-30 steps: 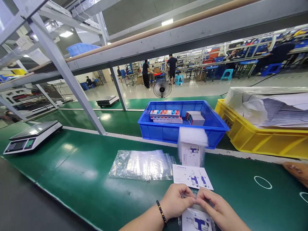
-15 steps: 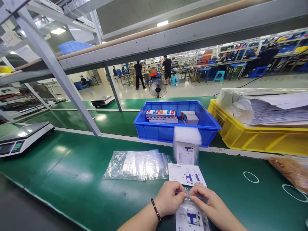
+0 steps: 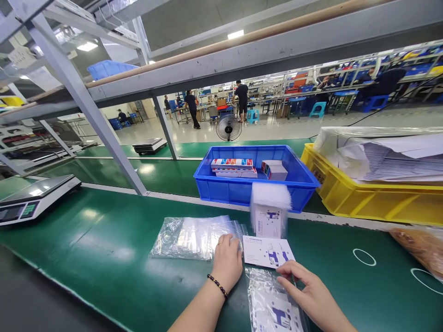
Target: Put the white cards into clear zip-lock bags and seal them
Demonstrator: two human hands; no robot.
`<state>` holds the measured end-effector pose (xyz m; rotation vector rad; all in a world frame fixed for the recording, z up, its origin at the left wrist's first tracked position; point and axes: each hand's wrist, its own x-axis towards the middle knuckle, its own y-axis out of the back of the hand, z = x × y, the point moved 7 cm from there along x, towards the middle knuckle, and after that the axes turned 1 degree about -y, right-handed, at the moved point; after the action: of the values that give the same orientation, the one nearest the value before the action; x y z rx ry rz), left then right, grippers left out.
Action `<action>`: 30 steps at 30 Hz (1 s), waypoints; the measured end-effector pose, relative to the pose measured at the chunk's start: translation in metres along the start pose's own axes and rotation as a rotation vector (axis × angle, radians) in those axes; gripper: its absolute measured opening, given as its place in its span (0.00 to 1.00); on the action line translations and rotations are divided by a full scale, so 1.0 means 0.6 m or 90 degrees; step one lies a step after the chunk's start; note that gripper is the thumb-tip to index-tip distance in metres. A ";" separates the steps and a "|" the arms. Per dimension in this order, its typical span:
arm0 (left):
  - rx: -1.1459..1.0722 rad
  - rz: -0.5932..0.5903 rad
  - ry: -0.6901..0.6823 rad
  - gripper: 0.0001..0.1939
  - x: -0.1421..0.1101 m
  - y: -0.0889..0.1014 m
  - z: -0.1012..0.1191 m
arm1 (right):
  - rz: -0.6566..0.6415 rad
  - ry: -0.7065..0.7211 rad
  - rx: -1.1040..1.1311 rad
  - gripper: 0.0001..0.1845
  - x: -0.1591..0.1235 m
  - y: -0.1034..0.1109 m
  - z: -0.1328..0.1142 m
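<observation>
Left hand (image 3: 227,262) palm down, fingers loosely spread over the right end of the loose clear bags (image 3: 194,240); contact unclear. Right hand (image 3: 306,288) half curled, thumb and index finger at the far right edge of the filled bag (image 3: 273,308); whether pinching its film, impossible to tell. Filled bag in the near foreground: clear, wrinkled, glossy, blue-and-white print showing through. Just beyond, a white card (image 3: 265,252) with blue drawings. Underneath, a green tabletop (image 3: 121,276). Farther, a blue bin (image 3: 221,190); to the right, a yellow bin (image 3: 380,203); at left, a scale (image 3: 41,196). Across the room, a fan (image 3: 229,129) and people.
</observation>
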<state>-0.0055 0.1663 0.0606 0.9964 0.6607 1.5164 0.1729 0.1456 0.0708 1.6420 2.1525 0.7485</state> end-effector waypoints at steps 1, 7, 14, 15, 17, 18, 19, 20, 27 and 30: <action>0.035 -0.023 0.040 0.11 0.003 -0.006 -0.012 | 0.017 -0.005 0.005 0.09 -0.001 0.001 0.001; 0.075 -0.040 0.140 0.06 0.020 -0.013 -0.052 | 0.049 -0.004 0.031 0.11 -0.008 0.000 -0.003; -0.028 -0.005 0.150 0.11 0.021 0.005 -0.052 | 0.081 -0.004 0.042 0.16 -0.008 0.009 0.002; -0.056 -0.007 0.138 0.12 0.019 0.007 -0.045 | 0.080 0.000 0.051 0.17 -0.006 0.009 0.002; -0.112 -0.020 0.102 0.14 0.014 0.011 -0.025 | 0.063 0.010 0.072 0.19 -0.003 0.003 0.004; -0.135 -0.029 0.082 0.14 0.010 0.012 -0.014 | 0.054 0.011 0.084 0.20 0.000 -0.001 0.007; -0.160 -0.037 0.062 0.14 0.005 0.014 -0.003 | 0.047 0.005 0.098 0.19 0.002 -0.005 0.012; -0.189 -0.042 0.042 0.14 0.000 0.015 0.008 | 0.044 -0.009 0.115 0.19 0.004 -0.010 0.018; -0.295 -0.079 -0.063 0.14 -0.033 0.014 0.061 | -0.013 -0.075 0.244 0.37 0.003 -0.047 0.037; -0.262 -0.158 -0.057 0.15 -0.039 -0.004 0.071 | 0.032 -0.030 0.116 0.30 0.000 -0.033 0.025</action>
<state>0.0328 0.1390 0.0737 0.6381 0.3712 1.3104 0.1656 0.1447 0.0469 1.7900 2.2095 0.5344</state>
